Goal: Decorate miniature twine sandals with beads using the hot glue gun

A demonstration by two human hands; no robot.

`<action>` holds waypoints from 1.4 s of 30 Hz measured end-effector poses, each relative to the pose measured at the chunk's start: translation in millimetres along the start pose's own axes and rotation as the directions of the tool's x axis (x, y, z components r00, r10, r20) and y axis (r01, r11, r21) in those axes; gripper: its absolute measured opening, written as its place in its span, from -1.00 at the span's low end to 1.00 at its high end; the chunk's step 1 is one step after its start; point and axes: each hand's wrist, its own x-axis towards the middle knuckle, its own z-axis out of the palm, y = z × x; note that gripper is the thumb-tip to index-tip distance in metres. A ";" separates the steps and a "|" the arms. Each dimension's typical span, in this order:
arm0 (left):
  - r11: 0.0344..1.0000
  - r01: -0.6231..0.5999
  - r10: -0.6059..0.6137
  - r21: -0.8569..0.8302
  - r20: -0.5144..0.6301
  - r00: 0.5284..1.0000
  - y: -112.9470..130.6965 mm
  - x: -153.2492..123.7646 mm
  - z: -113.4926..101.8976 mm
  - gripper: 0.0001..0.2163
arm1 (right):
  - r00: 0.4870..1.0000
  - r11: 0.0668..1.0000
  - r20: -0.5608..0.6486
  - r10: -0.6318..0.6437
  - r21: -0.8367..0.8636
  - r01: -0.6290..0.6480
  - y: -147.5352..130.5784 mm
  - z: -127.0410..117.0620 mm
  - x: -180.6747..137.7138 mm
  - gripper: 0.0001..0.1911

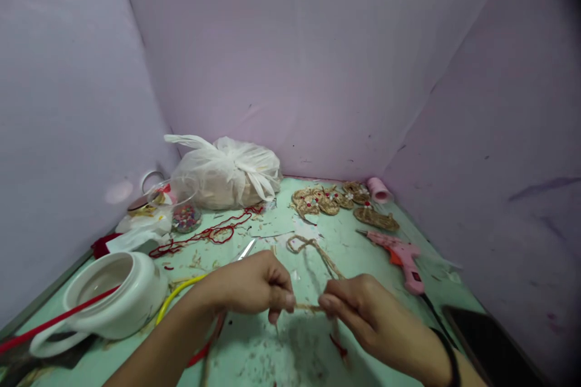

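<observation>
Between my two hands runs a short stretch of tan straw-like cord (pixel 308 308), held roughly level above the table. My left hand (pixel 258 284) is closed, pinching the cord's left end between thumb and fingers. On the other side, my right hand (pixel 363 314) pinches it too, with the fingers pressed together. A braided-looking loop of the same cord (pixel 313 245) extends away behind my right hand and rests on the table. Below the right hand, a small red thread knot (pixel 340 349) shows, somewhat blurred. Scissor blades (pixel 246 250) stick out past my left wrist, their handles partly hidden by my arm.
Several woven slipper-shaped pieces (pixel 336 198) lie at the back beside a pink spool (pixel 378 190). A pink glue gun (pixel 399 257) and a dark phone-like slab (pixel 490 344) are at right. A white pot (pixel 149 293), red yarn (pixel 218 233), bead jar (pixel 186 217) and plastic bag (pixel 227 175) stand left.
</observation>
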 end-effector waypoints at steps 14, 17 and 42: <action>0.990 0.139 -0.137 -0.013 0.081 0.987 -35.1 27.3 1.6 -0.93 | 0.967 0.978 -0.149 0.206 0.060 -0.199 61.8 -48.1 6.5 -0.68; 0.983 0.179 -0.176 -0.029 0.078 0.981 -46.2 39.8 14.8 -0.94 | 0.931 0.968 -0.304 0.201 -0.082 -0.236 75.5 -46.9 58.9 -0.77; 0.939 0.308 -0.302 -0.153 0.059 0.951 -55.1 51.2 21.6 -0.94 | 0.893 0.904 -0.379 0.243 -0.245 -0.350 113.8 -48.8 181.5 -0.68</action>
